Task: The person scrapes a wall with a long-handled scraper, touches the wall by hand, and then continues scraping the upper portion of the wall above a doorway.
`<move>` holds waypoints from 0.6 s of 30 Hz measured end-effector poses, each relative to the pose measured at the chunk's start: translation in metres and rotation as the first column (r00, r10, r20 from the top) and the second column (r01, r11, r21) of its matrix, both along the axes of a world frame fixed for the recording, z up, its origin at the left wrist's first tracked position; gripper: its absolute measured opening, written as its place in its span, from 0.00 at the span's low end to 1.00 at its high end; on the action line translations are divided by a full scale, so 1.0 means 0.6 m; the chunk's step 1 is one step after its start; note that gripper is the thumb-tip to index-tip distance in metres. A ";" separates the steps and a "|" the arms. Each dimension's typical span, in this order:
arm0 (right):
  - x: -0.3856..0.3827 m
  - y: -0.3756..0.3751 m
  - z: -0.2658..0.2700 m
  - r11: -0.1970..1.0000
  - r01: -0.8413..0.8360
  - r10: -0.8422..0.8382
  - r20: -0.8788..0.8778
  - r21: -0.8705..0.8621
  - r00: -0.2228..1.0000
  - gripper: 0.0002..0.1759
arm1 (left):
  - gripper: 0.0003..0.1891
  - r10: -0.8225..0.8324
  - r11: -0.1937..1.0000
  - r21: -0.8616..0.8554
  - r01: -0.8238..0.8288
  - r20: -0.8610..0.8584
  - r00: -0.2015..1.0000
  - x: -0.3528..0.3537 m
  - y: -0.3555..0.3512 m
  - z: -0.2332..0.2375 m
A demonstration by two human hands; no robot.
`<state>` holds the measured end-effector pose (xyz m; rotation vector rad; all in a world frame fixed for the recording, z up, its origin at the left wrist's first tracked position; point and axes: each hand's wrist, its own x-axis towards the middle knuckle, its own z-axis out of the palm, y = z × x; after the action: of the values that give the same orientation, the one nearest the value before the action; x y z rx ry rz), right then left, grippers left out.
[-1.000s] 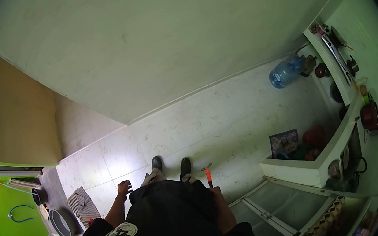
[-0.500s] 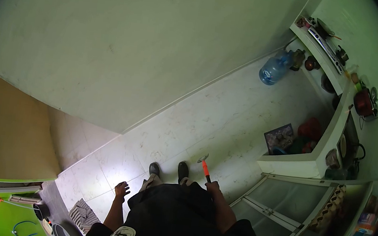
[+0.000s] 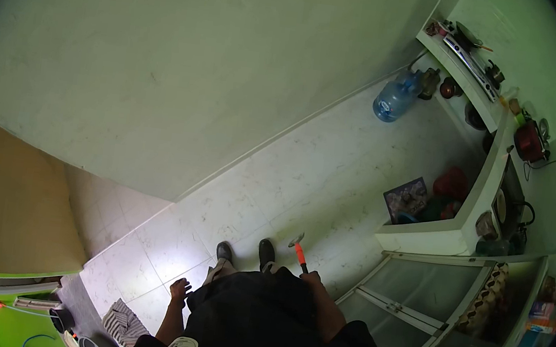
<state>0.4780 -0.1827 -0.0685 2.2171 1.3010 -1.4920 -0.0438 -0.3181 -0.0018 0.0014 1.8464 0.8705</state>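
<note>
Head view: right hand (image 3: 311, 278) closed round the handle end of one hammer (image 3: 301, 252), held over the floor (image 3: 254, 195) off the cabinet's (image 3: 410, 287) left edge; left hand (image 3: 179, 290) half open, apparently empty. A slackened grip could drop the hammer onto a shoe (image 3: 267, 250). Counted: two hands, two shoes.
</note>
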 end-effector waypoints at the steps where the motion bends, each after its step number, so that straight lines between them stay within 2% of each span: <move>1: 0.000 -0.003 0.001 0.999 0.045 -0.045 -0.009 -0.030 0.999 0.22 | 0.28 -0.003 1.000 0.001 0.003 -0.002 1.000 -0.001 -0.003 -0.003; 3: 0.001 -0.007 0.000 0.987 0.135 -0.137 -0.020 -0.089 0.990 0.20 | 0.28 -0.011 1.000 0.004 0.011 -0.004 1.000 -0.001 -0.004 -0.005; 6: 0.007 -0.016 -0.026 0.982 0.172 -0.178 -0.079 -0.084 0.981 0.19 | 0.28 -0.005 1.000 -0.003 0.005 -0.012 1.000 0.003 0.001 0.000; 11: 0.009 -0.008 -0.007 0.991 -0.132 0.132 -0.038 0.010 0.991 0.20 | 0.28 0.004 1.000 0.007 -0.004 -0.009 1.000 0.005 0.003 0.003; 13: 0.007 -0.001 -0.007 0.997 -0.075 0.075 -0.015 0.002 0.997 0.21 | 0.28 0.016 1.000 0.005 -0.016 -0.002 1.000 0.004 0.003 -0.001; 15: -0.014 0.013 0.029 0.985 0.165 -0.163 0.033 -0.055 0.986 0.21 | 0.28 0.014 1.000 0.014 -0.014 -0.006 1.000 0.004 0.001 -0.001; 18: -0.018 0.021 0.043 0.975 0.216 -0.215 0.029 -0.049 0.976 0.23 | 0.27 0.022 1.000 0.000 -0.022 -0.001 1.000 0.003 -0.001 -0.006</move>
<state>0.4673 -0.1699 -0.0425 2.3984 1.0300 -1.5453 -0.0421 -0.3186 -0.0055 -0.0180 1.8506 0.8863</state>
